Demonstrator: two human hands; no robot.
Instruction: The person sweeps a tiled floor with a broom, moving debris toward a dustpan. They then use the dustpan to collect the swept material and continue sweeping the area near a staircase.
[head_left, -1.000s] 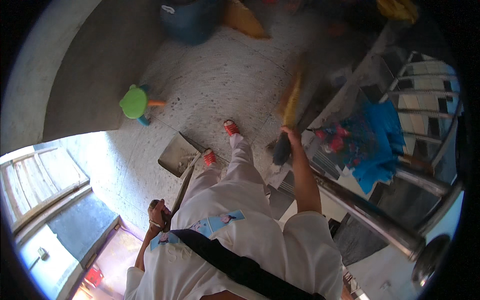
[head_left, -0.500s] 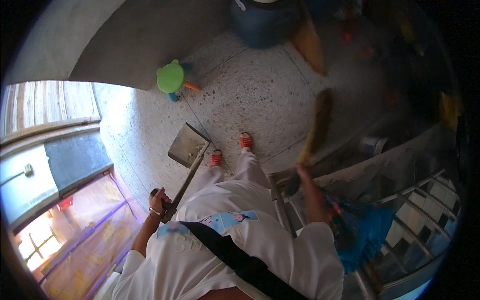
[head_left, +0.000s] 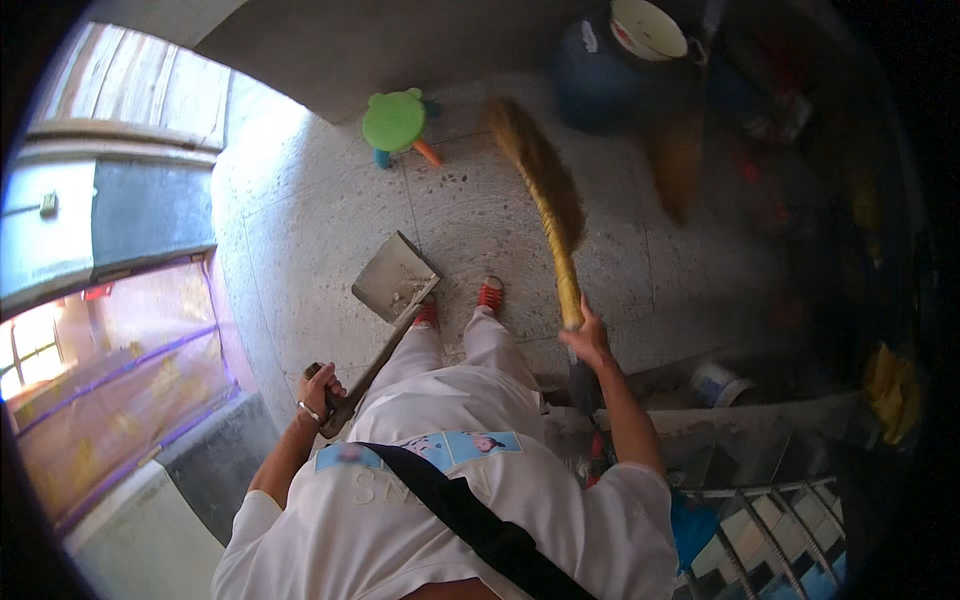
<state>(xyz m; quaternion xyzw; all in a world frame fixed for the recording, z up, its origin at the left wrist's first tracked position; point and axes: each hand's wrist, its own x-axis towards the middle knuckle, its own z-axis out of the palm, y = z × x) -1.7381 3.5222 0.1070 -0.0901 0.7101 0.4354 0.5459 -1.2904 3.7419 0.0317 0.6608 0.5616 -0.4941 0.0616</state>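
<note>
Gripping the long handle of a metal dustpan (head_left: 393, 278), the person's left hand (head_left: 320, 386) is closing fully around it, holding the pan against the speckled floor (head_left: 300, 230) by the red sandals (head_left: 489, 294). Opposite, the right hand (head_left: 588, 338) is clutching a straw broom (head_left: 545, 190), its bristles blurring. Beyond, a green stool (head_left: 394, 120) is standing by the wall.

Right hand (head_left: 590, 340) grips straw broom (head_left: 545, 195); left hand (head_left: 322, 388) holds long-handled dustpan (head_left: 392, 278) on speckled floor (head_left: 300, 230).
</note>
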